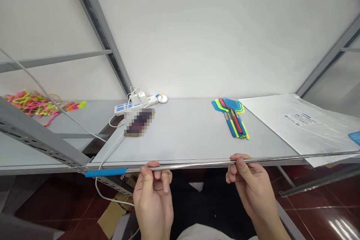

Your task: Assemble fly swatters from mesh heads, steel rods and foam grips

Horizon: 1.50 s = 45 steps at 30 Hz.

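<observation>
An extended telescopic fly swatter (194,165) lies level across both hands, just above the shelf's front edge. Its blue handle (107,173) points left, and a blue head (354,137) shows partly at the right edge of the view. My left hand (154,198) pinches the metal rod close to the handle. Farther along, my right hand (249,180) grips the rod between thumb and fingers. Beyond my right hand lies a pile of short fly swatters (234,120) in blue, yellow, red and green, their handles toward me.
On the grey shelf (182,131) lie a white power strip (136,105) with plugged-in chargers, a blurred-out object (140,122) and a white labelled package (303,123). Colourful tangled items (30,105) sit on the left shelf. A white cable (97,185) hangs over the front edge beside a metal post.
</observation>
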Each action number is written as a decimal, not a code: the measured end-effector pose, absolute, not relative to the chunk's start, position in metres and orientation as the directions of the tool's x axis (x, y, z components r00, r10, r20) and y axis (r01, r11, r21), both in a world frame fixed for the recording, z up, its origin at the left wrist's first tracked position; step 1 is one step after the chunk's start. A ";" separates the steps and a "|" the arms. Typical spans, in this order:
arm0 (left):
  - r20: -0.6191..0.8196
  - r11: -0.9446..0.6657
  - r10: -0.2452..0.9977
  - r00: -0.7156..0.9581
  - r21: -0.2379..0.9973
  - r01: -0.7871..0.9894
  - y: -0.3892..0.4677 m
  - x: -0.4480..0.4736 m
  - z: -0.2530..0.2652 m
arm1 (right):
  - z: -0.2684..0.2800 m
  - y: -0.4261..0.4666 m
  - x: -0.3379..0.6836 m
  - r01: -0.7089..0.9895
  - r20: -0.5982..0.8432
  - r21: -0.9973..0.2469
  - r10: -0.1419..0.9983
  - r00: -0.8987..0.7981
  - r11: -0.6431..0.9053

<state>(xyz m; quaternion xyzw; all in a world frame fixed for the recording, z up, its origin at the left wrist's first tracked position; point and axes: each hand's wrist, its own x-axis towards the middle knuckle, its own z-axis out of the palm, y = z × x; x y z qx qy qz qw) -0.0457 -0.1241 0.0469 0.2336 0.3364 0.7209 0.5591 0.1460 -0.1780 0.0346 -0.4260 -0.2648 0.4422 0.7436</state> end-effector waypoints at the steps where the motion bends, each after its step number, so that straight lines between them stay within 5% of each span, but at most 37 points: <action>1: -0.042 -0.151 0.963 -0.268 0.738 -0.658 -0.123 -0.045 0.046 | 0.034 -0.177 0.148 -0.440 0.005 -0.864 0.879 0.477 0.244; 28: -0.188 -0.091 0.931 -0.311 0.709 -0.699 -0.107 -0.064 0.057 | 0.044 -0.170 0.190 -0.447 0.006 -0.752 0.683 0.731 0.484; 34: -0.109 -0.194 0.910 -0.401 0.741 -0.643 -0.103 -0.065 0.063 | 0.044 -0.174 0.215 -0.419 0.007 -0.693 0.587 0.809 0.587; 45: -0.033 -0.273 0.914 -0.405 0.690 -0.671 -0.111 -0.044 0.047 | 0.040 -0.176 0.183 -0.410 0.074 -0.758 0.692 0.718 0.507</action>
